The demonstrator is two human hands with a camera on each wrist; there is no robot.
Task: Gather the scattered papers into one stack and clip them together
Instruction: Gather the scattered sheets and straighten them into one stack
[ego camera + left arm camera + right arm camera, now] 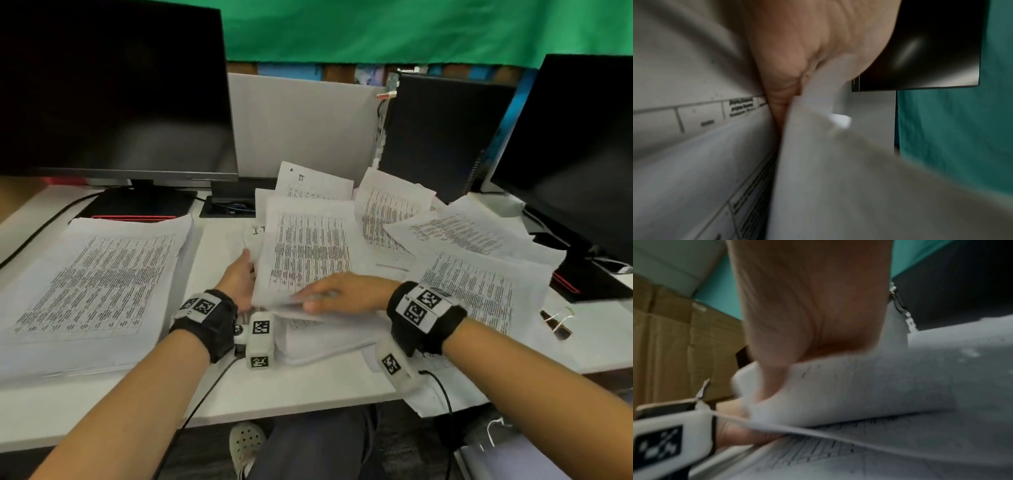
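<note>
Printed sheets lie scattered over the white desk point(308, 394). In the head view my left hand point(239, 277) grips the left edge of a lifted bundle of sheets point(308, 250); its fingers are hidden under the paper. My right hand point(342, 294) lies across the bundle's near edge, fingers pointing left. In the right wrist view the thumb point(740, 434) sits under a sheet point(859, 394) and the palm above it, pinching. A thicker pile point(325, 339) rests beneath both hands. A black binder clip point(556, 320) lies on the desk at the right.
A tall separate stack of printouts point(96, 284) fills the desk's left. Loose sheets point(479, 284) spread right and behind point(394, 212). Two dark monitors point(113, 85) point(575, 147) and a computer tower point(442, 130) stand at the back. Some paper overhangs the desk's near right edge.
</note>
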